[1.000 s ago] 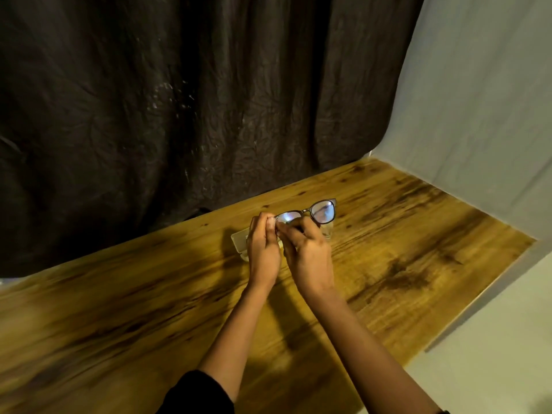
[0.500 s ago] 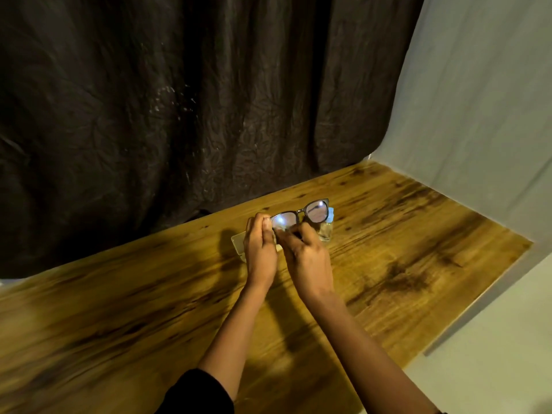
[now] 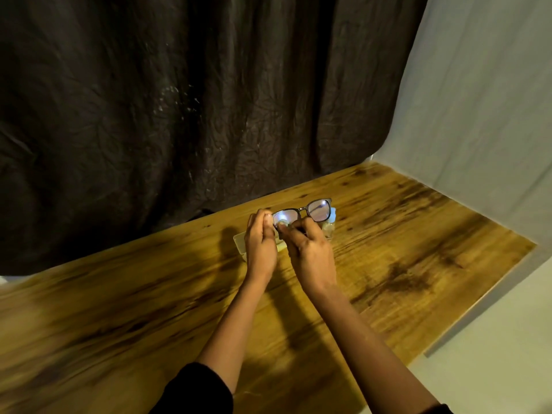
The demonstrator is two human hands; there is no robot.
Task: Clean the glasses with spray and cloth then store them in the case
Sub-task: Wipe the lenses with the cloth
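Note:
Dark-framed glasses (image 3: 316, 211) are held up above the wooden table (image 3: 418, 249), lenses facing me. My left hand (image 3: 261, 245) pinches the frame's left end. My right hand (image 3: 312, 253) pinches a small pale cloth (image 3: 283, 226) against the left lens. Behind my hands a clear case (image 3: 240, 243) lies on the table, mostly hidden. A small clear spray bottle (image 3: 331, 227) with a light blue cap stands just behind the right lens.
A dark wrinkled curtain (image 3: 179, 115) hangs along the table's far edge. A pale sheet (image 3: 478, 115) covers the right side. The table's right edge (image 3: 484, 297) drops off to a light floor.
The glasses have tilted and shifted slightly. My right hand's fingers have moved over the left lens with the cloth. The bottle's blue cap now shows beside the right lens.

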